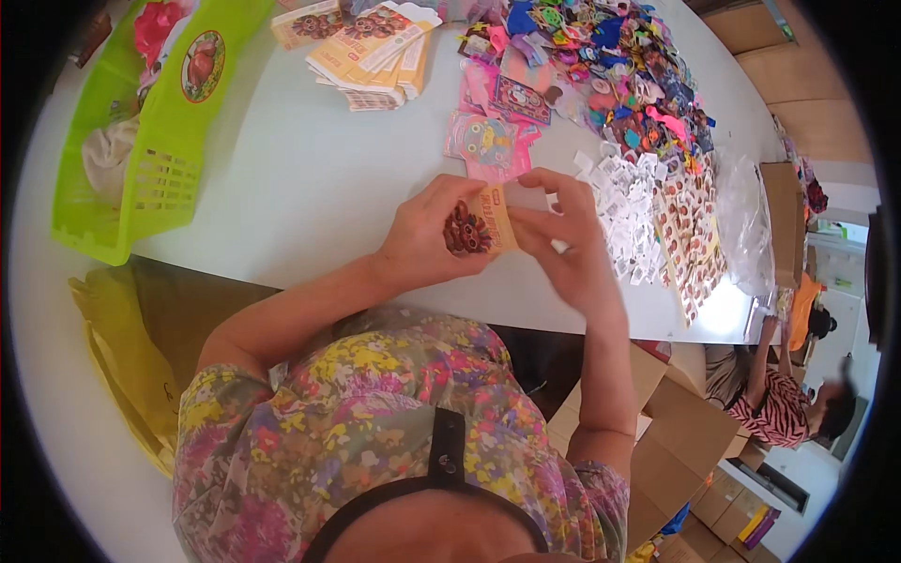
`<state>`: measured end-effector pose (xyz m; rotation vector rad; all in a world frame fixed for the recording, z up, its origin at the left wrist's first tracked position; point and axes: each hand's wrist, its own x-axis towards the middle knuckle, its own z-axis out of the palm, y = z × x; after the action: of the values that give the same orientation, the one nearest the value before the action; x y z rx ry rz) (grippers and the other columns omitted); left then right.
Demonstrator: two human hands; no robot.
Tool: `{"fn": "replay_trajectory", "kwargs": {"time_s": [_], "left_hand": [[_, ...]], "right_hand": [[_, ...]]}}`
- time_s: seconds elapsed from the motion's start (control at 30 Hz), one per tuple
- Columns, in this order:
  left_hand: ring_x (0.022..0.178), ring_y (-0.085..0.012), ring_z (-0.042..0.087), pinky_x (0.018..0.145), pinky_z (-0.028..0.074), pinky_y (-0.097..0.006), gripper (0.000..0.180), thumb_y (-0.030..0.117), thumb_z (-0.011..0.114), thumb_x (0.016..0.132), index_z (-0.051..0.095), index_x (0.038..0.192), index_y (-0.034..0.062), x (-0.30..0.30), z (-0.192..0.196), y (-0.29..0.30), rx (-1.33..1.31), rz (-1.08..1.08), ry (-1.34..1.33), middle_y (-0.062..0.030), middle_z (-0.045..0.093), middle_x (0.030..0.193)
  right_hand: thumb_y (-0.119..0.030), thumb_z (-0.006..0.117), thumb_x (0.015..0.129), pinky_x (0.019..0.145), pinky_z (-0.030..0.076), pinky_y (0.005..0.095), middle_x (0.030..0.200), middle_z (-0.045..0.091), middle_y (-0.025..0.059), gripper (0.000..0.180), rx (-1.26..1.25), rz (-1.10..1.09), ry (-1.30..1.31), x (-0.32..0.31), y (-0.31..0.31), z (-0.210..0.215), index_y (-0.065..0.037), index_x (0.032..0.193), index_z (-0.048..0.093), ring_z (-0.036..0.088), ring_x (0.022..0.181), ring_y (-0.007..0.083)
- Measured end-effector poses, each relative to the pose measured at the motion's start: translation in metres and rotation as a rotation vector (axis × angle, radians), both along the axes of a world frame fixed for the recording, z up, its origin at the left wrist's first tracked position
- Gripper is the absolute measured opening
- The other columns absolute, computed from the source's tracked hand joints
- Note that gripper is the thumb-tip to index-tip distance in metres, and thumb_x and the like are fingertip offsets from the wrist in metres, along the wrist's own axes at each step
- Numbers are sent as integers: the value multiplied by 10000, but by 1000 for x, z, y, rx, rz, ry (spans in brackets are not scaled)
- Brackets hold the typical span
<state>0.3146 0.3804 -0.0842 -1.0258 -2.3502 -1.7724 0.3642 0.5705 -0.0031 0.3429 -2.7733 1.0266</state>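
Above the near part of the white table, my left hand (422,235) is closed round a small yellow carton box (493,221) printed with a reddish-brown cartoon figure. My right hand (572,235) is at the right end of the same box, its fingers bent and touching that edge; what the fingertips press there is partly hidden. Just beyond the box lie pink printed packets (483,145), one with a yellow and blue picture. Farther back, a stack of flat yellow cartons (371,52) like the held one rests on the table.
A heap of small colourful trinkets (624,75) covers the far right. Beside it lie a pile of small white packets (619,206), sticker sheets (694,225) and a clear plastic bag (746,225). A green basket (141,211) stands left. Cardboard boxes (685,432) and another person (774,403) are at right.
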Motion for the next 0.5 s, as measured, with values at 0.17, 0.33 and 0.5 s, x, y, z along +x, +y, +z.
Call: {"fn": "replay_trajectory", "kwargs": {"time_s": [0.17,0.33,0.5], "left_hand": [[966,-272,615,813,511,-352,663,164,850,611,507,1163,35,-3,-3,-5,136,28,-200,-137,574,1069],[895,-293,607,793,507,-363,667,159,859,591,508,1143,30,-7,1,1,111,-23,29,-135,577,1038],[894,-295,600,800,501,-374,661,157,858,581,516,1131,26,-5,6,3,139,22,16,-135,582,1022]], "right_hand": [[-85,711,797,843,476,320,1057,659,94,188,-179,-255,-30,-68,42,-22,-26,975,718,611,1000,211],[-158,779,731,820,486,361,996,655,85,305,346,-113,113,-91,6,-41,-14,982,682,615,959,268],[-171,784,660,757,465,414,837,613,91,305,368,-171,146,-85,16,-65,-60,918,665,579,880,293]]}}
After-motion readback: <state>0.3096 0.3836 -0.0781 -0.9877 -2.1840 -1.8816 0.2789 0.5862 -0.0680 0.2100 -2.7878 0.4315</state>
